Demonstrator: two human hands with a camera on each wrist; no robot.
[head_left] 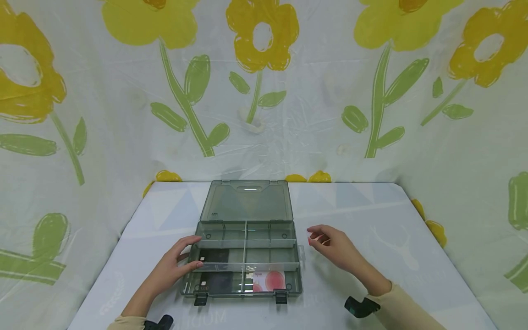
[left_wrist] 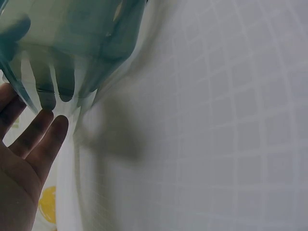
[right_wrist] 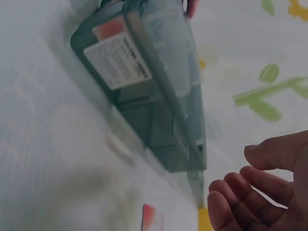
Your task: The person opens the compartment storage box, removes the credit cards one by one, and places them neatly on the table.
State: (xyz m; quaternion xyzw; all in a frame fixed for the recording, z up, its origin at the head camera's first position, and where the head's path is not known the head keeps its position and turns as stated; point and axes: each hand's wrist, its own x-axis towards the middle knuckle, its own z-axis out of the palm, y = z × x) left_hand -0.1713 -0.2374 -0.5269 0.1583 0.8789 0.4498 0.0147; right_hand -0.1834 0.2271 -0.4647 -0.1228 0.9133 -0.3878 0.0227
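A translucent grey-green compartment box stands on the table, its lid laid back behind it. My left hand rests at its left side, thumb and index tips over the rim. In the left wrist view, straight fingers meet the outside wall. A pink-and-white card with a round red print lies in the front right compartment; flat dark pieces lie on the left. Right of the box, my right hand hovers with loosely bent fingers; in its wrist view, nothing shows between thumb and fingers.
Two black latches hang at the box's front edge. A white label shows on its underside. A small red-and-white piece lies low in the right wrist view. A flower-printed curtain stands behind the white table.
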